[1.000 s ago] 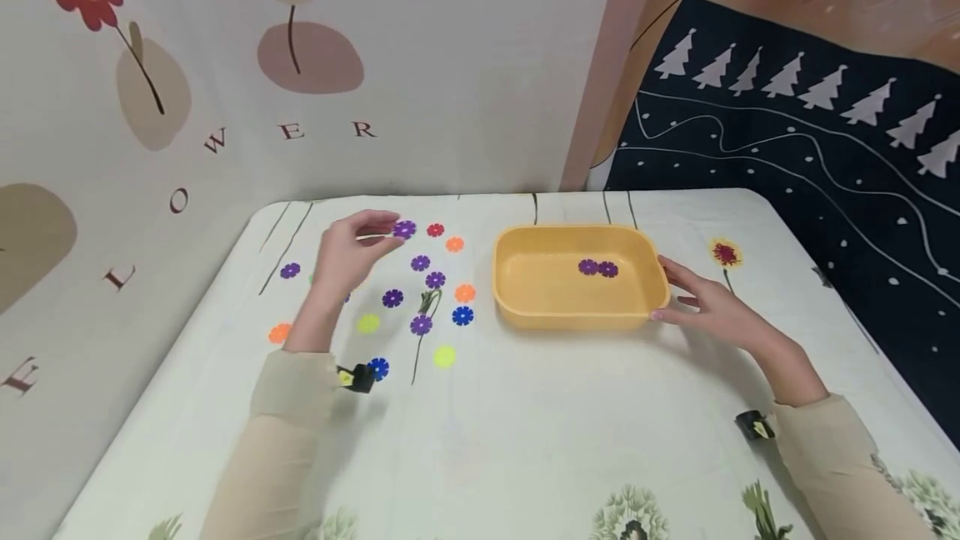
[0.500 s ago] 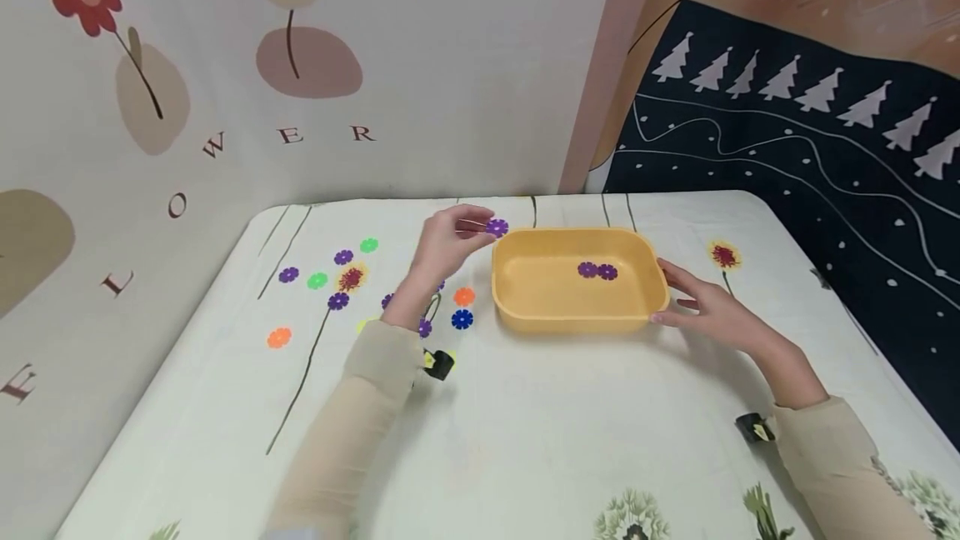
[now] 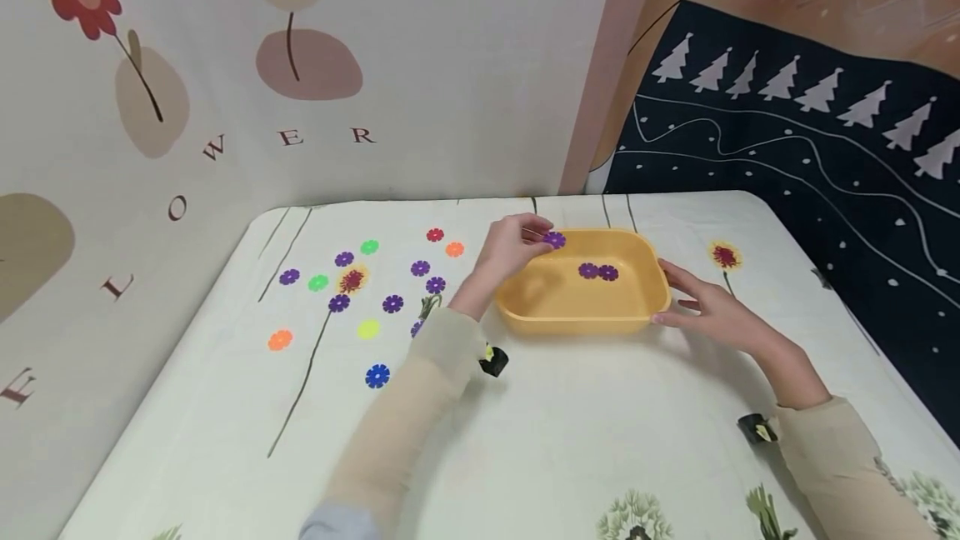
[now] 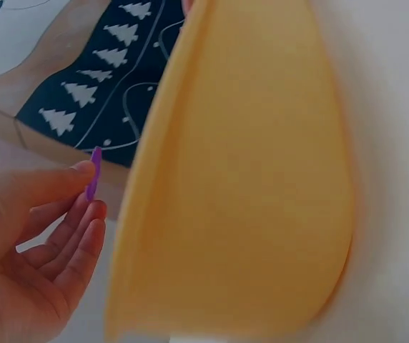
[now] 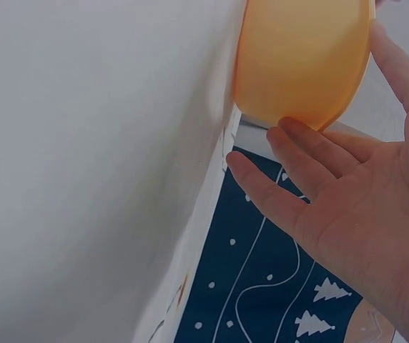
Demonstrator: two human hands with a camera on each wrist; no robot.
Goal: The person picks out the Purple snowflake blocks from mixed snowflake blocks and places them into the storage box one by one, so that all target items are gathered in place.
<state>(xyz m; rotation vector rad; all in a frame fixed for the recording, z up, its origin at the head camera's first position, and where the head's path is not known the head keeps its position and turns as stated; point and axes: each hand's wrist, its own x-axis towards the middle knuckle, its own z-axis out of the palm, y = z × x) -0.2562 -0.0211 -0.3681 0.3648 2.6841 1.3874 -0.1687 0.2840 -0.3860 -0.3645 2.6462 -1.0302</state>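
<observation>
Between thumb and fingers my left hand (image 3: 510,252) pinches a purple slotted plastic disc (image 3: 555,239), over the left back part of a yellow bin (image 3: 540,302). The left wrist view shows that disc (image 4: 94,174) edge-on at the fingertips, beside the bin's outer wall (image 4: 247,179). Two purple discs (image 3: 598,272) lie side by side on the bin's floor. At the bin's right end, my right hand (image 3: 708,307) touches it with spread fingers; in the right wrist view its fingers (image 5: 312,153) are extended beside the bin wall.
Loose slotted discs lie left of the bin, among them an orange disc (image 3: 280,340), a blue disc (image 3: 377,376), a red disc (image 3: 435,235) and several purple ones. The white tablecloth (image 3: 570,423) has printed flowers. A printed curtain (image 3: 450,107) hangs behind.
My left hand has carried the purple disc rightward from above the scattered discs to over the bin. The right hand stays at the bin's right end.
</observation>
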